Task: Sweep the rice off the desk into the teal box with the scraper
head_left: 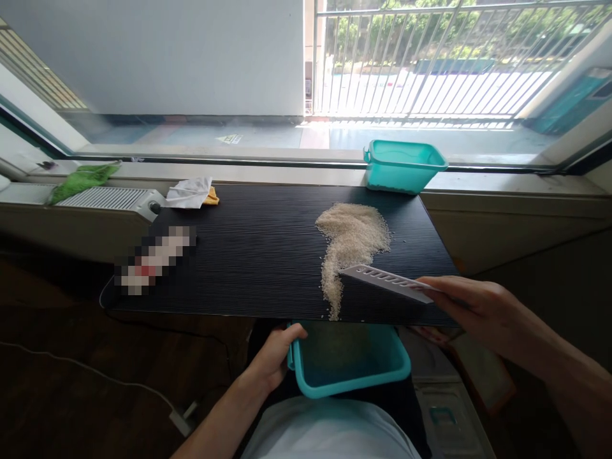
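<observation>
A pile of rice [351, 245] lies on the black table [248, 255], trailing in a thin line toward the near edge. My right hand [466, 306] is closed on a white slotted scraper [387, 282], whose edge rests against the right side of the rice trail. My left hand [275, 354] grips the left rim of a teal plastic tub [349, 366], held just below the table's near edge under the trail's end. Some rice seems to lie inside the tub.
A second teal tub [404, 166] stands on the window ledge behind the table. A crumpled white tissue [189, 192] and a yellow scrap lie at the table's far left corner. A green cloth [81, 180] rests above the radiator. A white cable [95, 376] runs over the floor.
</observation>
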A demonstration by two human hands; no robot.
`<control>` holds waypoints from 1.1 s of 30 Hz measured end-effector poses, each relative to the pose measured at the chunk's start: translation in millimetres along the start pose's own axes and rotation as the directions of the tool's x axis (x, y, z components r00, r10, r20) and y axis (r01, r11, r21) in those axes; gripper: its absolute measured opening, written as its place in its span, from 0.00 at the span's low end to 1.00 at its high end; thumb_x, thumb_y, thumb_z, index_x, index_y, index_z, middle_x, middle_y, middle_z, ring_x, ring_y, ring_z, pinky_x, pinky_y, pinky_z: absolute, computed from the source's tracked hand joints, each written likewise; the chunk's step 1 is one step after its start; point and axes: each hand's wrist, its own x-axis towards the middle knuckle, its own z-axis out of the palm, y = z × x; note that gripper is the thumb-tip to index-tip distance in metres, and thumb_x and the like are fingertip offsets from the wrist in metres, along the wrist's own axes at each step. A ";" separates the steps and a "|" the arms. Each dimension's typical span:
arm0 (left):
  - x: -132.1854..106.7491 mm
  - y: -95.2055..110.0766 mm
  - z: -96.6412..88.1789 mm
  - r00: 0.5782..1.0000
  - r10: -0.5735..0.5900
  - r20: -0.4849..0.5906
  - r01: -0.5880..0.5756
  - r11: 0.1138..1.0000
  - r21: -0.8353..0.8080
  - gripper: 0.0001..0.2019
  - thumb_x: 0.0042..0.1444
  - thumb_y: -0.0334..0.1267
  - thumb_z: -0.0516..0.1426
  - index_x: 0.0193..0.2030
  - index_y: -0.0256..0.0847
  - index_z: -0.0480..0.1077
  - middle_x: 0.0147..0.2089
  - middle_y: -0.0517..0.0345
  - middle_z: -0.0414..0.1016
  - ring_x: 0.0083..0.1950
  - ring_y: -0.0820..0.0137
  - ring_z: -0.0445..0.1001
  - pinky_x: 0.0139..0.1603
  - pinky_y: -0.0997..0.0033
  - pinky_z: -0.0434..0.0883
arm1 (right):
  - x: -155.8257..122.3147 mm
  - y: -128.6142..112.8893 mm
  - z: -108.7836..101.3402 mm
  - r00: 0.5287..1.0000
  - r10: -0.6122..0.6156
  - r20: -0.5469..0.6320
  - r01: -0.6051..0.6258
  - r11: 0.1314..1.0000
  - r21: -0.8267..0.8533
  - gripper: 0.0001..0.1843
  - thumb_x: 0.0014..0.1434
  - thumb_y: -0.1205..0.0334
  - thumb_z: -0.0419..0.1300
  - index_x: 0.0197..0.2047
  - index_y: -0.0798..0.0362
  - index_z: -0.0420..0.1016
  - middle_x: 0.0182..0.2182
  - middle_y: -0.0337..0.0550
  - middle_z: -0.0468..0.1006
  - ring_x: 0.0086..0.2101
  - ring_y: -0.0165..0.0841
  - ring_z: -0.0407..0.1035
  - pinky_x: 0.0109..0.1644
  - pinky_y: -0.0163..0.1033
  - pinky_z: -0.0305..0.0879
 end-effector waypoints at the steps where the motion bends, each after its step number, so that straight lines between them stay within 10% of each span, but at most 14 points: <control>1: -0.1 0.9 -1.5 1.000 -0.007 -0.001 0.007 1.000 0.004 0.05 0.40 0.28 0.60 0.27 0.31 0.75 0.24 0.54 0.77 0.25 0.70 0.73 0.30 0.72 0.70 | 2.1 -0.6 1.0 1.000 -0.005 0.009 0.005 1.000 0.006 0.21 0.67 0.49 0.52 0.42 0.50 0.83 0.36 0.46 0.87 0.32 0.40 0.81 0.35 0.38 0.77; 33: 1.1 -5.0 0.6 0.999 0.031 -0.007 -0.031 0.998 0.054 0.06 0.37 0.32 0.62 0.26 0.34 0.73 0.23 0.57 0.74 0.24 0.72 0.70 0.29 0.74 0.67 | -40.5 -20.9 -12.5 0.998 -0.010 0.070 0.000 0.991 0.133 0.11 0.64 0.53 0.58 0.44 0.37 0.82 0.36 0.36 0.87 0.32 0.38 0.81 0.33 0.33 0.79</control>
